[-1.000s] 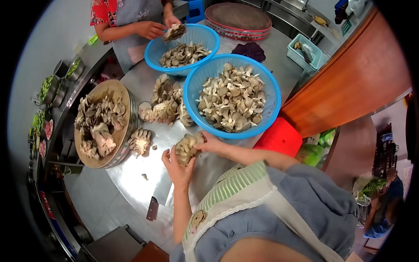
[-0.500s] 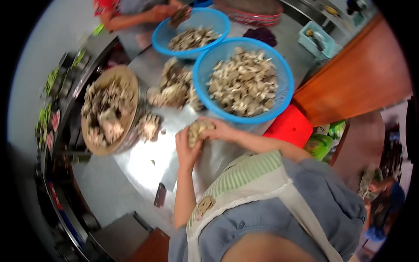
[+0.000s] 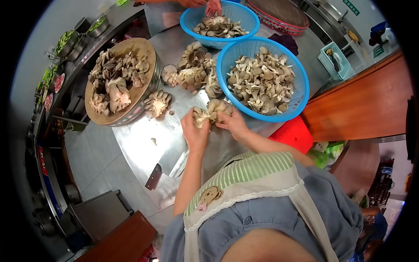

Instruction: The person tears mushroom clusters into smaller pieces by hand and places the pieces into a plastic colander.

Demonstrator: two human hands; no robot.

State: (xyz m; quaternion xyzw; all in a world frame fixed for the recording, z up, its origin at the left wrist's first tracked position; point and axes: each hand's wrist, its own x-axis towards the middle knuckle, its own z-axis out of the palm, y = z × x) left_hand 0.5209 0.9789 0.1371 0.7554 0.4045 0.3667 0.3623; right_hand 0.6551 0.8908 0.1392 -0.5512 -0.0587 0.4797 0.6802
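Over the metal table (image 3: 135, 142), my left hand (image 3: 195, 131) has its fingers closed round the left part of a mushroom cluster (image 3: 201, 116). My right hand (image 3: 234, 124) grips the right part of the cluster (image 3: 219, 109), with a narrow dip between the two parts. Whether they are fully separate I cannot tell. Just behind my right hand stands a blue basket (image 3: 305, 91) of loose mushrooms (image 3: 262, 81). More clusters (image 3: 192, 67) lie behind my hands, and a single cluster (image 3: 157, 104) lies to the left. A cleaver (image 3: 153, 176) rests near the front edge.
A round wooden board (image 3: 94, 98) at left bears mushroom clusters. Behind, a co-worker's hand (image 3: 213, 7) is over a second blue basket (image 3: 187, 27). Red stool (image 3: 294, 135), dark cloth (image 3: 286, 42), stacked round trays (image 3: 279, 15) and an orange wooden panel (image 3: 358, 105) are also around.
The view has shifted, so the table's things appear farther right. The cluster in my hands now shows two parts, and my hands are a little farther apart. The co-worker's hand is now lower, over the basket.
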